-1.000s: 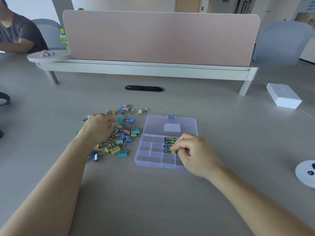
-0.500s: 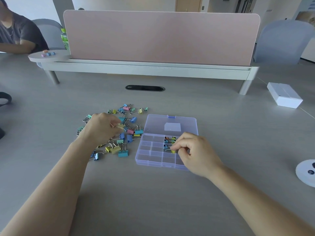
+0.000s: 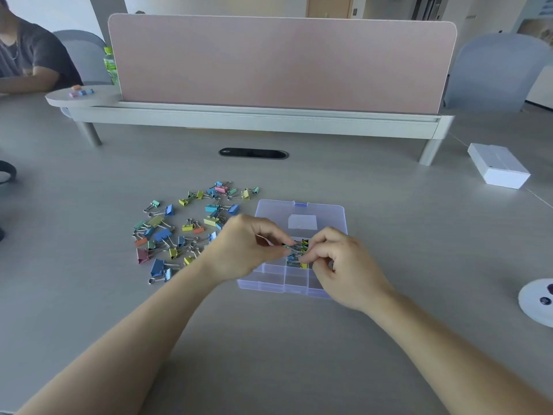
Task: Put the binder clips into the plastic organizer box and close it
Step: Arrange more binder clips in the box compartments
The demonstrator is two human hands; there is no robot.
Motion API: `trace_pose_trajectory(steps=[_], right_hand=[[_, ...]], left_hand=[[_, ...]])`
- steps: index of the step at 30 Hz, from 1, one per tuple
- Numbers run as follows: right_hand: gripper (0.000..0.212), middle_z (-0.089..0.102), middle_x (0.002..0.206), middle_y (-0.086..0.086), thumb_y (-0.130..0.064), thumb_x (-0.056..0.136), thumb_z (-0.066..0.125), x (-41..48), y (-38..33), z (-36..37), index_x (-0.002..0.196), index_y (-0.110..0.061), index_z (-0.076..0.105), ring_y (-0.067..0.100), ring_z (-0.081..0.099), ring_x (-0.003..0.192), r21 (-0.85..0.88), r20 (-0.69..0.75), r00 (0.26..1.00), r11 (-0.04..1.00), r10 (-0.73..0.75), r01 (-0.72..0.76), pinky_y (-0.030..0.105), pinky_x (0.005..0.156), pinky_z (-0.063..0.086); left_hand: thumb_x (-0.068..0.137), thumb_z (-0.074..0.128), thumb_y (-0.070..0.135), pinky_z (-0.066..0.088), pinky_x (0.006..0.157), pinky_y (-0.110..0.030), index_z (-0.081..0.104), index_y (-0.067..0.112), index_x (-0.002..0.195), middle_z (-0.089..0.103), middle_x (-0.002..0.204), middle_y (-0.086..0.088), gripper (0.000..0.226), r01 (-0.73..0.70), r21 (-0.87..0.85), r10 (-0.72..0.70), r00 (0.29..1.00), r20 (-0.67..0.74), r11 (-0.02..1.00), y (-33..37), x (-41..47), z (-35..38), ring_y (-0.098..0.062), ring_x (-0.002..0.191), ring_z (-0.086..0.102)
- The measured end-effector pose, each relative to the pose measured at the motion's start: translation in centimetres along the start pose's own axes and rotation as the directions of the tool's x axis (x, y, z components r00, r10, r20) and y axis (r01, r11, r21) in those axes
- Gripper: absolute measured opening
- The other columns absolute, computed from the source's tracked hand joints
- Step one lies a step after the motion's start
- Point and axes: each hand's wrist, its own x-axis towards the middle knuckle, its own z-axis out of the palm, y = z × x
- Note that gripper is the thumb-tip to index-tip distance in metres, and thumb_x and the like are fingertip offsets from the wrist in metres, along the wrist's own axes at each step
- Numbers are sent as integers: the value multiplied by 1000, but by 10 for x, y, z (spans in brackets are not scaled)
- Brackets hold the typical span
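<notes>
Centre frame: left hand (image 3: 245, 250) pinching binder clip (image 3: 288, 247) over organizer box (image 3: 270, 278); right hand (image 3: 344, 265) grip unclear; I am aiming low release.

The left arm (image 3: 134, 333) and the right arm (image 3: 449, 348) are stretched forward, bare, from the lower corners and angled toward each other. The left grip (image 3: 242, 247) is held knuckles-up with fingers curled, and a clip (image 3: 288, 247) is pinched between thumb and forefinger. The right grip (image 3: 344, 265) is set just beside it, fingers curled inward; whether anything is pinched there cannot be told.
</notes>
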Motion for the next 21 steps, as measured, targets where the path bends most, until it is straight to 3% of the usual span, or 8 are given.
trace_pose_trajectory(steps=[2, 4, 10, 15, 21], right_hand=[[29, 56, 91, -14, 2, 86, 56, 1, 2, 1, 80, -18, 76, 14, 50, 56, 4, -16, 1000, 1000, 10, -10, 12, 53, 34], [30, 55, 90, -15, 3, 85, 57, 1, 1, 1, 79, -18, 77, 15, 52, 58, 8, -18, 1000, 1000, 13, -13, 11, 53, 35], [30, 58, 88, -13, 3, 86, 53, 1, -3, -2, 79, -16, 76, 7, 51, 53, 16, -4, 999, 999, 49, -49, 10, 52, 34], [33, 60, 88, -15, 0, 87, 52, 1, -1, -1, 82, -22, 76, 13, 59, 68, 15, 4, 998, 998, 61, -61, 12, 57, 41], [34, 60, 89, -15, -1, 88, 51, 1, -2, -1, 85, -24, 76, 12, 58, 72, 22, 14, 997, 997, 73, -74, 11, 57, 40]], left_hand=[[77, 78, 12, 56, 71, -38, 77, 22, 81, 73, 79, 1, 11, -26, 4, 26, 999, -28, 1000, -2, 0, 9, -25, 75, 68], [77, 79, 12, 56, 72, -38, 77, 22, 81, 73, 77, 4, 11, -26, 30, 27, 999, -41, 999, -5, 1, 10, -19, 73, 69], [75, 79, 7, 56, 73, -23, 78, 18, 82, 75, 79, 9, 13, -72, 84, 72, 997, 1, 994, -7, 0, 8, -5, 73, 70], [77, 76, 14, 55, 69, -24, 78, 23, 84, 74, 80, 12, 12, -285, 284, 282, 958, 52, 916, -6, -1, 13, -8, 68, 68], [78, 71, 11, 36, 60, -1, 79, 27, 83, 73, 72, 9, 18, -276, 487, 296, 954, 36, 829, 4, -4, 17, -5, 59, 52]])
